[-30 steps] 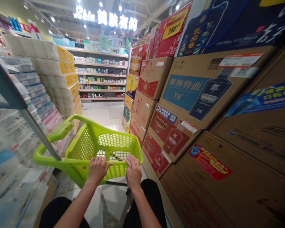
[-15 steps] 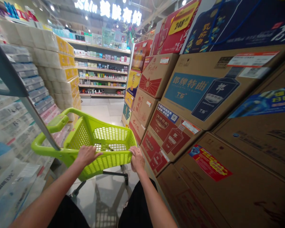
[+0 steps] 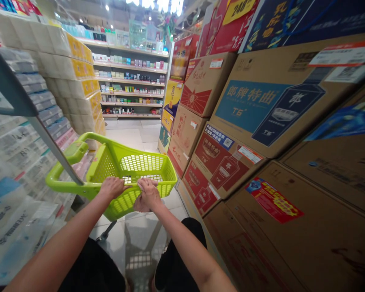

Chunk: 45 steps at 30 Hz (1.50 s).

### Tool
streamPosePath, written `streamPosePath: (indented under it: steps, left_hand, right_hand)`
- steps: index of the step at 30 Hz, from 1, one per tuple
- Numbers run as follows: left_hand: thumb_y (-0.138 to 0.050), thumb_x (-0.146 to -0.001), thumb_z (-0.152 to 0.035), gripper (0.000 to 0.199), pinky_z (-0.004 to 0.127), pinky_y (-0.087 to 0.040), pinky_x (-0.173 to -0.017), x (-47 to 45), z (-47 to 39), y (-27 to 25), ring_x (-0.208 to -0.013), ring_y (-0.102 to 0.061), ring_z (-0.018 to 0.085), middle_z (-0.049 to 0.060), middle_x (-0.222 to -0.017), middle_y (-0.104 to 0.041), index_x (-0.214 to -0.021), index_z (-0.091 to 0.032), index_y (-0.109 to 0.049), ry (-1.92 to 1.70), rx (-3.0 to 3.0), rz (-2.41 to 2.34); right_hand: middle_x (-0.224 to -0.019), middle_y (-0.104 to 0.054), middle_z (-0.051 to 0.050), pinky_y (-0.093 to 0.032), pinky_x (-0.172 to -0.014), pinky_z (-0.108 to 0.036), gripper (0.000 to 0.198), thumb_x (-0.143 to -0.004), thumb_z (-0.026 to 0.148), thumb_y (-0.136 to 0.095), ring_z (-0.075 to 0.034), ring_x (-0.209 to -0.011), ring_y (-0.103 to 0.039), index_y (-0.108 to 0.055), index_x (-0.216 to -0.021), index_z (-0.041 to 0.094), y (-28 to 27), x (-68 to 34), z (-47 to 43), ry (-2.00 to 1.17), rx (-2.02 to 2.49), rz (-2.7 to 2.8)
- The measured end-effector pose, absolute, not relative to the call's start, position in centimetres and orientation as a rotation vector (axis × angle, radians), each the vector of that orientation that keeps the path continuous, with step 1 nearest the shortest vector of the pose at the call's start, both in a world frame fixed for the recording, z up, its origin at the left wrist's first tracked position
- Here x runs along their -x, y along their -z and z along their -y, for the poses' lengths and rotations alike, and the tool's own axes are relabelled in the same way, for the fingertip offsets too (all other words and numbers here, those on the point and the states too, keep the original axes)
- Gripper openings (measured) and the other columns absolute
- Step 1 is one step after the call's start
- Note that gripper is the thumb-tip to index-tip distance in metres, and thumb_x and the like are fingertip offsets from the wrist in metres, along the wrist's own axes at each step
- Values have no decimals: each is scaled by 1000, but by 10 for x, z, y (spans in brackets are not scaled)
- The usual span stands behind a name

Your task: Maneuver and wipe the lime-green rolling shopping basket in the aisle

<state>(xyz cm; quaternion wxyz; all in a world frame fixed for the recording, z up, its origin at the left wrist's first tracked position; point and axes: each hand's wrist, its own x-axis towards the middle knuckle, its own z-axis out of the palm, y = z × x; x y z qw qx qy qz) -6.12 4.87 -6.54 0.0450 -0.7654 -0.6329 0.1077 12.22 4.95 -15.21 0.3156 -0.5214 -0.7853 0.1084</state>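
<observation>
A lime-green shopping cart (image 3: 161, 190) with a perforated basket stands in front of my knees, its grey handle pole (image 3: 53, 148) slanting up to the left. My left hand (image 3: 113, 187) grips the near rim of the basket. On the same rim, a little to the right, my right hand (image 3: 150, 192) presses down with a thin pinkish cloth (image 3: 140, 204) bunched under its fingers. Part of that cloth hangs over the basket's outer side. Nothing shows inside the part of the basket I can see.
Stacked cardboard cartons (image 3: 246, 105) form a wall close on the right. Wrapped paper packs (image 3: 57, 73) are piled on the left, with plastic-wrapped packs (image 3: 21, 227) nearer. Beyond the tiled floor (image 3: 140, 132) stand shelves of small goods (image 3: 130, 77).
My right hand has slid left along the basket rim from the corner, and the cloth under it now shows. My left hand stays on the rim. The view has shifted slightly.
</observation>
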Motion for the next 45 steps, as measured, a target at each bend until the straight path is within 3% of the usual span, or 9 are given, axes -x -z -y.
streamPosePath:
  steps: [4, 8, 10, 15, 20, 29, 34, 40, 45]
  left_hand:
    - [-22, -91, -64, 74, 40, -46, -81, 62, -50, 63, -95, -67, 32, 22, -96, -72, -96, -11, -73, -328, 2334, 1974]
    - [-22, -91, -66, 75, 39, -46, -82, 59, -51, 64, -95, -67, 31, 21, -96, -72, -94, -12, -74, -250, 2326, 2037]
    - [-22, -91, -66, 75, 39, -46, -81, 57, -52, 66, -95, -67, 32, 22, -95, -72, -94, -11, -74, -234, 2333, 2034]
    - [-24, -89, -68, 75, 40, -45, -83, 58, -52, 71, -96, -67, 33, 22, -97, -72, -94, -12, -75, -221, 2320, 2044]
    - [-20, -90, -68, 77, 40, -46, -84, 63, -51, 71, -95, -67, 32, 22, -94, -72, -93, -13, -75, -289, 2312, 2013]
    - [-18, -91, -65, 77, 39, -46, -80, 52, -61, 72, -93, -68, 32, 21, -92, -73, -93, -12, -74, -302, 2296, 1972]
    - [-17, -92, -63, 77, 39, -47, -78, 45, -67, 71, -92, -68, 33, 22, -92, -72, -93, -11, -74, -325, 2286, 1956]
    - [-19, -91, -63, 74, 39, -46, -80, 45, -67, 70, -93, -68, 32, 21, -92, -73, -93, -13, -74, -342, 2288, 1958]
    - [-14, -90, -66, 80, 38, -46, -78, 42, -66, 68, -92, -68, 33, 22, -92, -72, -94, -13, -73, -355, 2292, 1965]
  right_hand:
    - [-125, -57, -3, -48, -86, -25, 35, -95, 22, -41, -16, -101, -60, -62, -122, 32, 144, -185, -66, -323, 1658, 1983]
    - [-117, -60, -8, -48, -86, -26, 33, -94, 22, -42, -18, -99, -60, -65, -117, 24, 150, -195, -80, -324, 1778, 1749]
    - [-120, -59, -11, -47, -90, -27, 33, -94, 20, -40, -18, -104, -59, -66, -114, 20, 157, -169, -78, -319, 1735, 1724]
    - [-133, -55, -5, -45, -97, -26, 31, -97, 24, -41, -17, -116, -55, -62, -120, 26, 165, -109, -62, -279, 1309, 1958]
    - [-127, -58, -2, -46, -95, -27, 32, -88, 18, -51, -17, -111, -56, -64, -115, 29, 164, -154, -72, -333, 1350, 1987]
    - [-138, -46, -20, -32, -108, -46, 50, -85, 13, -35, -26, -132, -36, -48, -133, 12, 185, -236, -100, -254, 1789, 1317]
    - [-134, -47, -27, -41, -102, -46, 52, -81, 17, -40, -30, -128, -44, -47, -132, 6, 212, -198, -111, -405, 1827, 1173]
    - [-141, -42, -17, -46, -98, -31, 50, -83, 16, -41, -21, -130, -45, -51, -132, 14, 223, -191, -100, -382, 1735, 1398]
    - [-133, -48, -12, -42, -103, -30, 41, -83, 12, -38, -18, -125, -48, -61, -117, 18, 207, -216, -107, -320, 1734, 1307]
